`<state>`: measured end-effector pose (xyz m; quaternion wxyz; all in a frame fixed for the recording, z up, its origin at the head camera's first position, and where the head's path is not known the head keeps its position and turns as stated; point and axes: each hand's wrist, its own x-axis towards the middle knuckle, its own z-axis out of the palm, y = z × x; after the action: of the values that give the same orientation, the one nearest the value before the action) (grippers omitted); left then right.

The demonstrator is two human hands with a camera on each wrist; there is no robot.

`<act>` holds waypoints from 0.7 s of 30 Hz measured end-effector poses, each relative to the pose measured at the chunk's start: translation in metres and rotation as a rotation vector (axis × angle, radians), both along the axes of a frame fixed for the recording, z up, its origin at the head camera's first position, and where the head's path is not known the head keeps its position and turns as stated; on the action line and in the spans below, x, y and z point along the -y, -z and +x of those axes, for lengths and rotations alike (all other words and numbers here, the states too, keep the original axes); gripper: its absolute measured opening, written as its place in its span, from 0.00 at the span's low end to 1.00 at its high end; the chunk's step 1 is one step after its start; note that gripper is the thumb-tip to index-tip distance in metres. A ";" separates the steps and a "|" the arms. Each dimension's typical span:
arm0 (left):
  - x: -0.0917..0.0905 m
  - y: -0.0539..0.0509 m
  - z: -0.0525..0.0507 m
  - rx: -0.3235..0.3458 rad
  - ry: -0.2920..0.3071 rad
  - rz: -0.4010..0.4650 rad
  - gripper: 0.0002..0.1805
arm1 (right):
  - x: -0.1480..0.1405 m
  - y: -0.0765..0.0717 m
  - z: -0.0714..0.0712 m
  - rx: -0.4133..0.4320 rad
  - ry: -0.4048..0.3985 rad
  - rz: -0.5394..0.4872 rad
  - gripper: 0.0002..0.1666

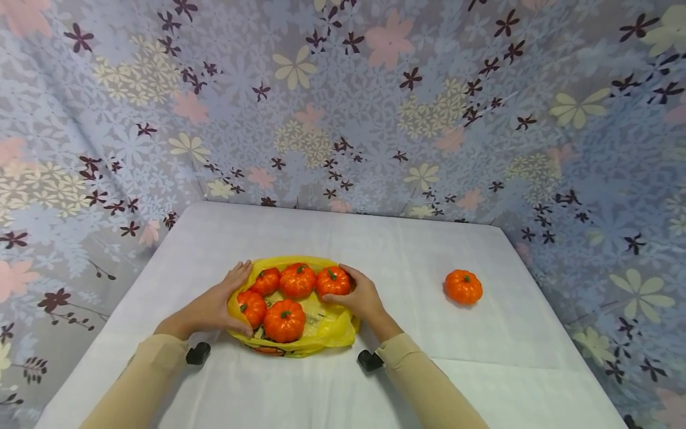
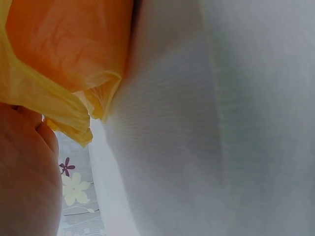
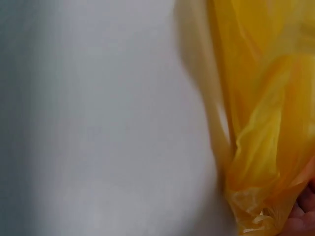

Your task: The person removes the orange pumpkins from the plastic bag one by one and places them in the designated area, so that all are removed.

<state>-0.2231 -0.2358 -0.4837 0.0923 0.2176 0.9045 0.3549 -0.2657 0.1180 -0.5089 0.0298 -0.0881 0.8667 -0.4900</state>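
Note:
A yellow plastic bag lies with its mouth wide and holds several small orange toy pumpkins with green stems. My left hand cups the bag's left end, fingers along the far side and thumb at the front rim. At the right end, my right hand grips a pumpkin inside the bag, thumb in front and fingers behind it. In the left wrist view, the bag's folds hang beside the hand. The bag hides most of the right fingers in the right wrist view.
One more orange pumpkin sits alone on the white-covered table, right of the bag. Floral fabric hangs behind the table and along both sides. A black wrist device shows at each cuff.

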 end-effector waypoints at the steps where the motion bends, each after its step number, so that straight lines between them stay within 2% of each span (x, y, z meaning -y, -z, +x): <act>1: 0.000 0.000 0.000 -0.003 0.001 -0.003 0.75 | 0.000 0.000 0.000 0.000 0.002 0.001 0.52; 12: 0.000 -0.001 0.000 -0.014 0.002 0.006 0.74 | 0.000 -0.007 0.001 -0.015 -0.023 0.074 0.51; 21: 0.001 0.000 -0.001 -0.016 0.004 0.010 0.75 | 0.002 -0.021 0.003 -0.018 -0.012 0.025 0.51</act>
<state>-0.2238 -0.2367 -0.4836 0.0846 0.2227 0.9030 0.3576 -0.2632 0.1163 -0.4880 0.0259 -0.0972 0.8726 -0.4781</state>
